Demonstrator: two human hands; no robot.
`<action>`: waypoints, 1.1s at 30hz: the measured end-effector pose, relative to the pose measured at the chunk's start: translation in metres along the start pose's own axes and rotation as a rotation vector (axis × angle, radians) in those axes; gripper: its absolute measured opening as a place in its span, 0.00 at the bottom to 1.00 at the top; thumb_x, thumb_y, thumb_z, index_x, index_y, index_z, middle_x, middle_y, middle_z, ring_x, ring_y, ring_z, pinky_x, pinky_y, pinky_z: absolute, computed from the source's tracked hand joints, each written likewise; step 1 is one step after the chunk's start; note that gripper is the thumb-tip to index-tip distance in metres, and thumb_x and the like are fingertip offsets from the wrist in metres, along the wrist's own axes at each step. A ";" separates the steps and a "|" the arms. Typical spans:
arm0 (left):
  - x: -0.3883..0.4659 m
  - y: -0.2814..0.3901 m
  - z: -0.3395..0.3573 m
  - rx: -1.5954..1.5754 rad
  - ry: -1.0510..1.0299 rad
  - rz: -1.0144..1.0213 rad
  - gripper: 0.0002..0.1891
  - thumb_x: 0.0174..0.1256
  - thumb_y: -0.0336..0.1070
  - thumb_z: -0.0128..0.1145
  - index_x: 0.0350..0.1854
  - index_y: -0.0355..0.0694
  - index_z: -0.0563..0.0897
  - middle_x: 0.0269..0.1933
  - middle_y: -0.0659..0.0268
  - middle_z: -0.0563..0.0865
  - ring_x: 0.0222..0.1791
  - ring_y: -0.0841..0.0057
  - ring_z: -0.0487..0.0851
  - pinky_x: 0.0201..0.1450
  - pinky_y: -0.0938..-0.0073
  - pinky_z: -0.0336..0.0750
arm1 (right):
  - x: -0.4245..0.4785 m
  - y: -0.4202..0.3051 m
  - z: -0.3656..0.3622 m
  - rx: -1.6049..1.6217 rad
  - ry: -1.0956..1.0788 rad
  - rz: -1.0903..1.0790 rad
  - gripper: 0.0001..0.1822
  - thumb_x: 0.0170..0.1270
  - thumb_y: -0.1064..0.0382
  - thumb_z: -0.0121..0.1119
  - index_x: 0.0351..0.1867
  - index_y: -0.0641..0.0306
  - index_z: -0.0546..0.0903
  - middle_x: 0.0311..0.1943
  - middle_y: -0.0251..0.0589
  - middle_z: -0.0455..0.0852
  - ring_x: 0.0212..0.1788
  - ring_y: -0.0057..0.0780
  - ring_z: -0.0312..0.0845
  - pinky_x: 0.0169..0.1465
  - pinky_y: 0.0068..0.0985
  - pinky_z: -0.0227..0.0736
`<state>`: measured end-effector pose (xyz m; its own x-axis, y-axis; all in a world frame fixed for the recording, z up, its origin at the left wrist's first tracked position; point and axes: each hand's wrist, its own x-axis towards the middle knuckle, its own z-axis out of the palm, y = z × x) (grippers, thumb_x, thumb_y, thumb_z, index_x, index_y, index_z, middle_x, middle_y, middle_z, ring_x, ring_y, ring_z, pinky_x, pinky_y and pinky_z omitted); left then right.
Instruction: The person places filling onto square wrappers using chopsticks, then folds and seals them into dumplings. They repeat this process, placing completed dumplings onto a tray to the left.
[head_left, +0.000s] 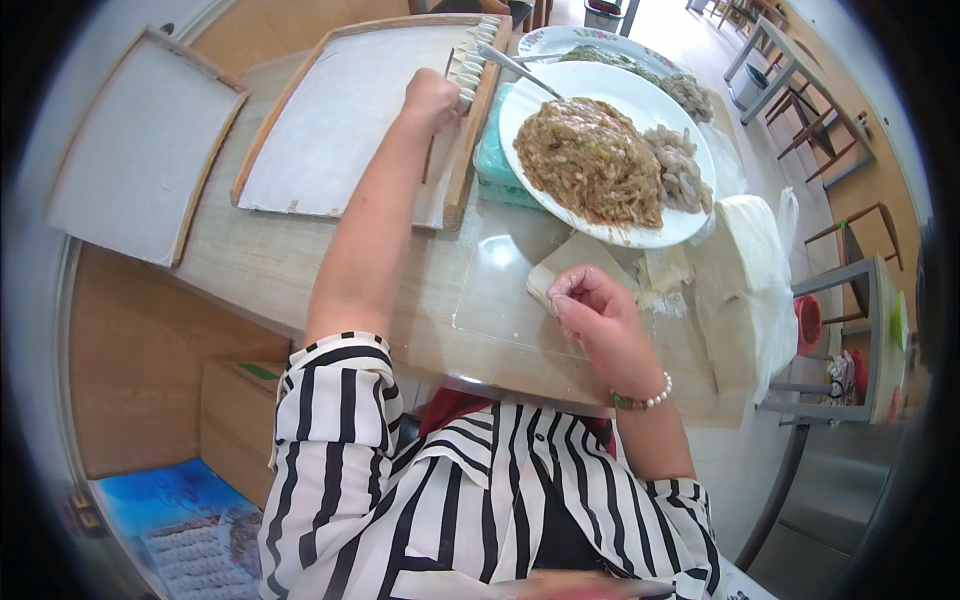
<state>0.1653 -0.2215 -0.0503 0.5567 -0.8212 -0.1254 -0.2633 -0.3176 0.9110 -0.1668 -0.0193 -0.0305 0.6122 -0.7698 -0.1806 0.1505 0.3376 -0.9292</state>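
Note:
My left hand is over the right side of a wood-framed tray lined with white. A thin brown stick is gripped in it and sticks out at both ends. Its fingertips are at the near end of a row of folded dumplings along the tray's right edge; whether they touch the last one is hidden. My right hand, dusted with flour, has thumb and fingertips together at a stack of square dough wrappers. Nothing shows between those fingers.
A large white plate holds minced filling, peeled shrimp and a spoon. It rests partly on a teal package. Behind is a floral platter. More wrappers sit in plastic at right; a second tray is left.

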 end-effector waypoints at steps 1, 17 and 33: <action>-0.007 0.008 -0.003 -0.020 -0.069 -0.017 0.14 0.73 0.37 0.60 0.29 0.34 0.80 0.22 0.62 0.80 0.15 0.79 0.71 0.16 0.73 0.62 | 0.000 0.002 -0.002 0.006 0.022 -0.018 0.05 0.71 0.67 0.63 0.45 0.63 0.81 0.34 0.26 0.81 0.31 0.11 0.69 0.35 0.13 0.64; -0.192 0.032 -0.040 0.056 -0.039 0.911 0.07 0.69 0.27 0.65 0.46 0.36 0.89 0.34 0.67 0.86 0.31 0.82 0.78 0.32 0.80 0.71 | -0.038 0.034 -0.046 -1.054 0.330 -0.667 0.07 0.55 0.71 0.72 0.37 0.63 0.90 0.39 0.42 0.87 0.45 0.43 0.83 0.49 0.34 0.80; -0.237 0.014 0.006 0.452 0.270 1.456 0.03 0.56 0.27 0.64 0.32 0.40 0.86 0.34 0.67 0.82 0.36 0.66 0.81 0.37 0.65 0.78 | -0.036 0.036 -0.042 -1.121 0.348 -0.754 0.04 0.54 0.72 0.72 0.32 0.63 0.90 0.36 0.41 0.87 0.42 0.41 0.83 0.47 0.34 0.80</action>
<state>0.0246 -0.0342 -0.0100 -0.2753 -0.4458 0.8518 -0.8659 0.4999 -0.0182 -0.2159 -0.0024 -0.0708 0.4158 -0.7191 0.5568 -0.4421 -0.6949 -0.5672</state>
